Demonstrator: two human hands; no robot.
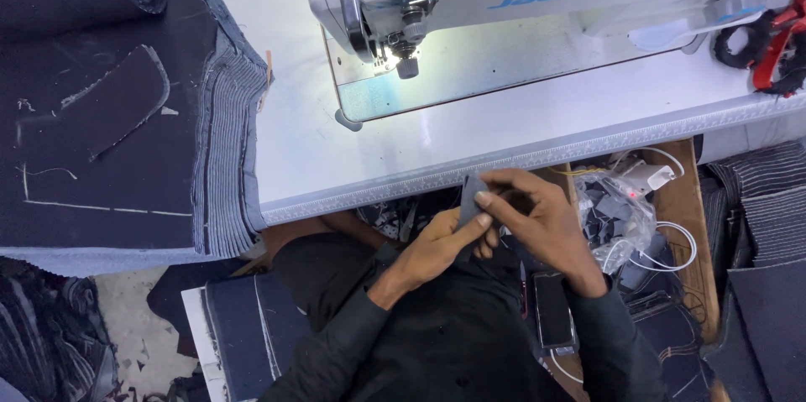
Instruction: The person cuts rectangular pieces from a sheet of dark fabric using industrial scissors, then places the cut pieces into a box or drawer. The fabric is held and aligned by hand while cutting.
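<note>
Fingers (483, 198) of both our left hand (437, 242) and right hand (546, 217) pinch one small dark fabric piece (472, 196), below the sewing table's edge (504, 163); light, limp, we judge it best gripped at its edges.

The person wears a black long-sleeved top, plain with no visible print, its fabric creasing along both forearms. The sleeves end at the wrists, leaving the left hand (438, 241) and right hand (544, 219) bare, with no rings or watch that can be made out. The lower garment looks equally dark, though shadow makes it hard to tell.
</note>
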